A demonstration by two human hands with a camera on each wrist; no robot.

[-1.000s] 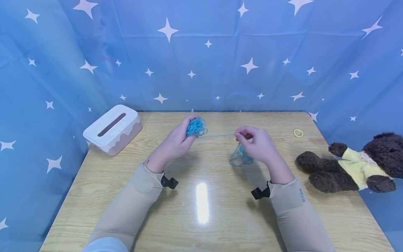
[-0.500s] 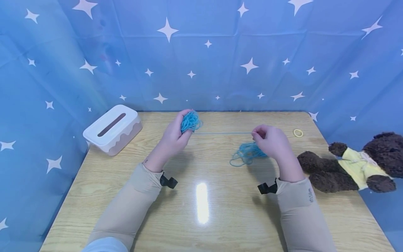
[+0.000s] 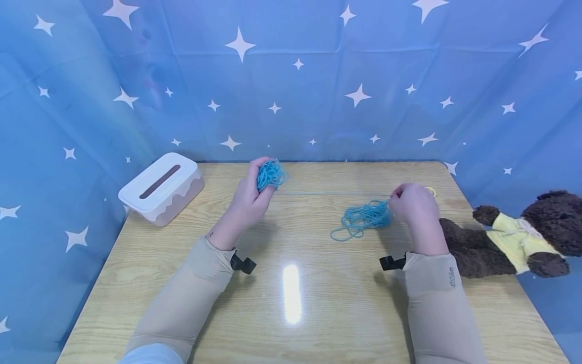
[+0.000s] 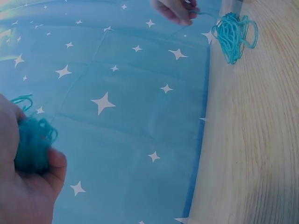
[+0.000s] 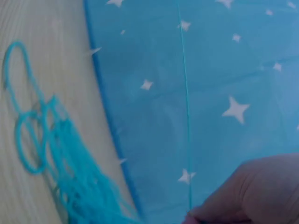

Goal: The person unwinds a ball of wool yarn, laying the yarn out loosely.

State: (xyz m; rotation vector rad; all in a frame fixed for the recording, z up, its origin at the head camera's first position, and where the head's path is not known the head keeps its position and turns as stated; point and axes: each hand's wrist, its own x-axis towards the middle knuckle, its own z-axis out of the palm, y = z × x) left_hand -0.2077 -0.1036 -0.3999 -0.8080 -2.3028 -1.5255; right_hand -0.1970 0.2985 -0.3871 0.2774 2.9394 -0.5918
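My left hand [image 3: 247, 197] grips a bundle of teal yarn [image 3: 270, 175], with loops sticking out past the thumb in the left wrist view. From that bundle a single strand runs across to my right hand [image 3: 415, 203], which pinches it between thumb and fingertips; the strand [image 5: 188, 102] looks taut in the right wrist view. Beside and below the right hand, a loose pile of the same yarn [image 3: 364, 217] lies on the table, its loops spread toward the left. Both hands are raised above the tabletop.
A white-lidded tissue box [image 3: 161, 188] stands at the back left. On the right lies a brown teddy bear [image 3: 504, 240] in a yellow top. A yellow ring [image 3: 430, 190] is partly hidden behind the right hand. A starry blue curtain [image 3: 282, 81] hangs behind the wooden table [image 3: 318, 303].
My right hand has moved right, drawing the strand out longer. My left hand has shifted slightly left and away with its bundle. The yarn pile on the table shows larger.
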